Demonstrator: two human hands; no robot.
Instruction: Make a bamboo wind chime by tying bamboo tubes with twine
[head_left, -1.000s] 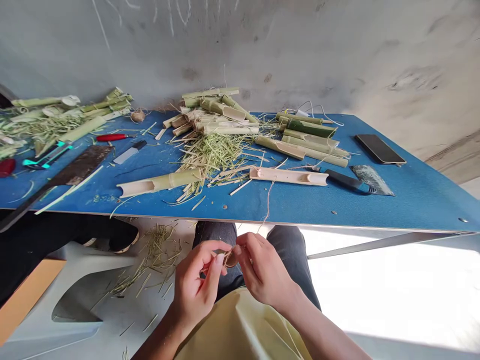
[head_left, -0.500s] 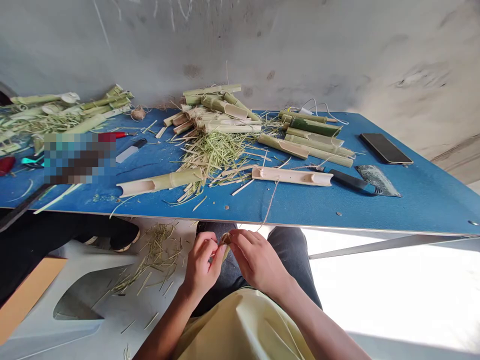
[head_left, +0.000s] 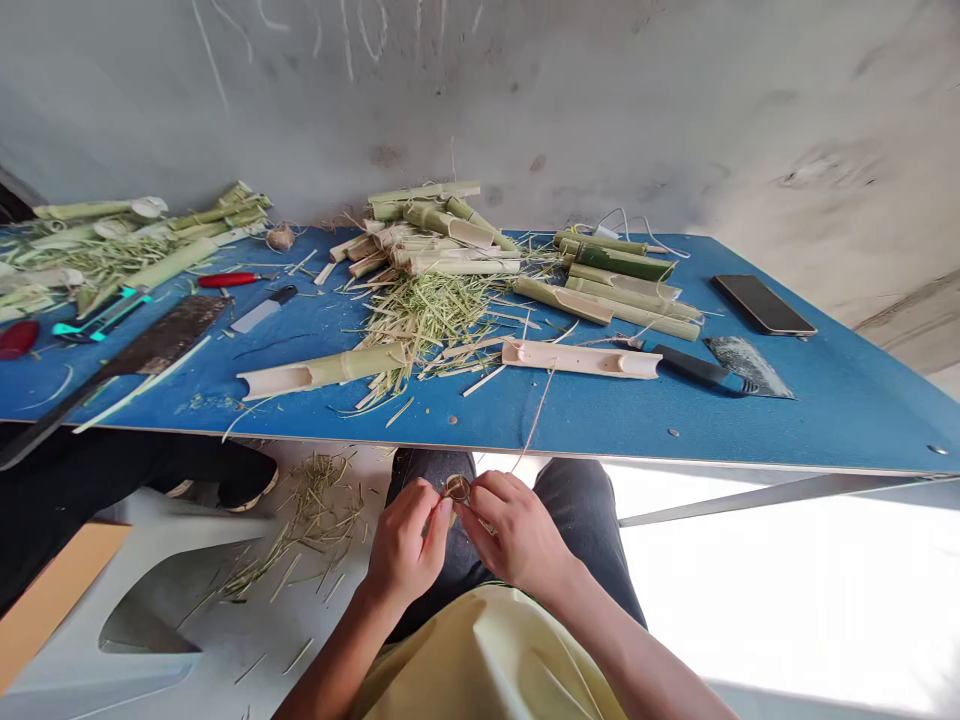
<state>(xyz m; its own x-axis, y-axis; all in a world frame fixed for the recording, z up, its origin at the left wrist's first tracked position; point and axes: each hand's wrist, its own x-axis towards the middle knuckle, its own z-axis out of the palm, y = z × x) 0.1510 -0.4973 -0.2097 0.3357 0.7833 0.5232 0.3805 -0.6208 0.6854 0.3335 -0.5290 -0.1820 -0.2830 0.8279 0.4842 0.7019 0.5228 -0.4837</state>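
Over my lap, my left hand (head_left: 409,540) is closed, with its thumb and fingers around a small bamboo piece (head_left: 456,488) whose round brownish end faces up. My right hand (head_left: 517,530) meets it from the other side, fingertips pinched at the rim. Most of the piece is hidden by my fingers. A thin twine (head_left: 538,410) runs from behind my right fingers up over the table edge to a split bamboo trough (head_left: 581,358). Whether my right fingers also grip the twine is hidden.
The blue table (head_left: 600,425) carries a bamboo pile (head_left: 450,225), shavings (head_left: 435,310), another cut bamboo (head_left: 322,370), a black-handled cleaver (head_left: 701,370), a phone (head_left: 763,304), a large dark cleaver (head_left: 165,335) and a small knife (head_left: 264,308). A person's dark-clothed leg (head_left: 172,465) is at left.
The round end of the bamboo piece shows more openly between my fingertips. Both hands have shifted slightly lower in view. The camera view has moved a little.
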